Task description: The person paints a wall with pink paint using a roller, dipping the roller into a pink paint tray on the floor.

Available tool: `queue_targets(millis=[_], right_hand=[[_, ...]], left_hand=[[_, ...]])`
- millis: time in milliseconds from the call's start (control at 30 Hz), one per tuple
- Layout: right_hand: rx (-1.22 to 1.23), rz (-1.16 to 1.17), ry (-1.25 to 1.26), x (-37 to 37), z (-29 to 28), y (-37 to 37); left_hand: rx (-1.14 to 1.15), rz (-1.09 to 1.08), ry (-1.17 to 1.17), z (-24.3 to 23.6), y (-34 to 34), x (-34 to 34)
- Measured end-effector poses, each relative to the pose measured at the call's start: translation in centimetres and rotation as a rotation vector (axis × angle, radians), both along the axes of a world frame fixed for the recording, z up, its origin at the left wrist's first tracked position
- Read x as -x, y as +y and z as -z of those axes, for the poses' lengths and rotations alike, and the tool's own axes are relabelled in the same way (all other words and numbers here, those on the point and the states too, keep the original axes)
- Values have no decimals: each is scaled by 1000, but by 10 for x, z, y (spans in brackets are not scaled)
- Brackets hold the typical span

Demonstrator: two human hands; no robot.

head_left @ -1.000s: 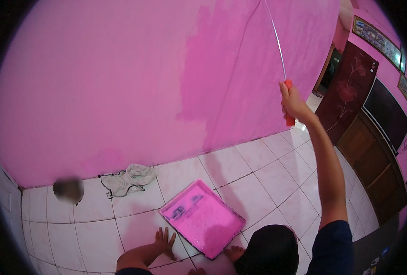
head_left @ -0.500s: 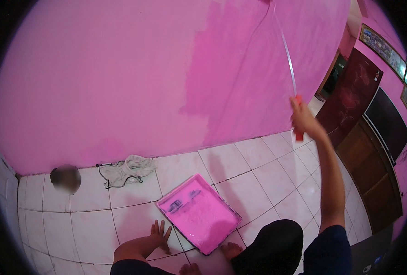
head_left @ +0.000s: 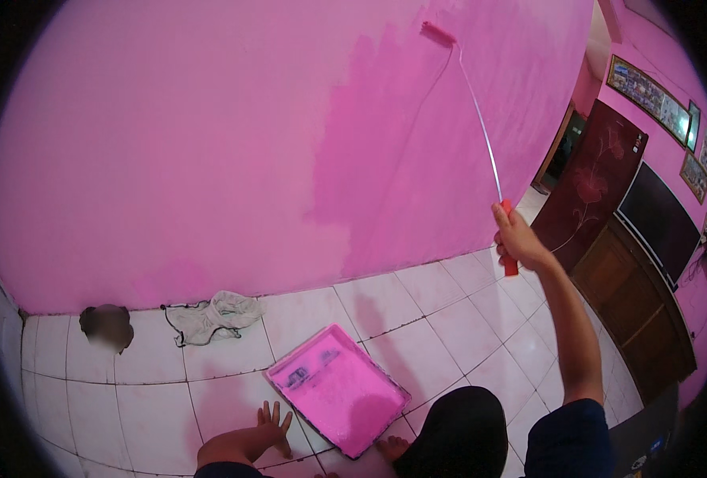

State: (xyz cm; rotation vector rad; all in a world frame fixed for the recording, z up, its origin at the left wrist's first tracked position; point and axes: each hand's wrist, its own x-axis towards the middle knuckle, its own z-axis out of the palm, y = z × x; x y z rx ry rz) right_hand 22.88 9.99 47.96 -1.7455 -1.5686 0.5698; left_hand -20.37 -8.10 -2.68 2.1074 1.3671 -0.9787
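My right hand (head_left: 518, 237) grips the red handle of a long-framed paint roller (head_left: 481, 119). The roller's pink sleeve rests against the upper wall (head_left: 194, 143), within a darker pink painted patch (head_left: 393, 151). Low on the left, my left hand (head_left: 274, 429) is empty with its fingers spread, just beside the paint tray (head_left: 341, 394). Pink paint coats the tray, and dark marks show at its far end. My left hand appears to hover over or touch the floor; which one I cannot tell.
On the white tiled floor (head_left: 226, 398), a crumpled pale cloth (head_left: 218, 319) with dark edging lies by the wall. A dark round object (head_left: 107, 328), partly blurred, sits left of it. To the right stand a dark red refrigerator (head_left: 596, 175), a wooden cabinet (head_left: 632, 303) and a television (head_left: 660, 223).
My right hand and the roller have come lower, so the roller's sleeve now shows fully on the wall. The view has tilted slightly upward. My left hand stays spread beside the tray.
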Motion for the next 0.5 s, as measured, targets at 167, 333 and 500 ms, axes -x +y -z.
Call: queue_targets(millis=[167, 333, 500], right_hand=[[-61, -52, 175, 19, -42, 11], [-118, -61, 179, 10, -135, 40], [-125, 1, -32, 11, -93, 34]], left_hand=[[9, -24, 11, -8, -2, -1], [21, 17, 3, -7, 5, -3], [28, 33, 4, -1, 5, 0]])
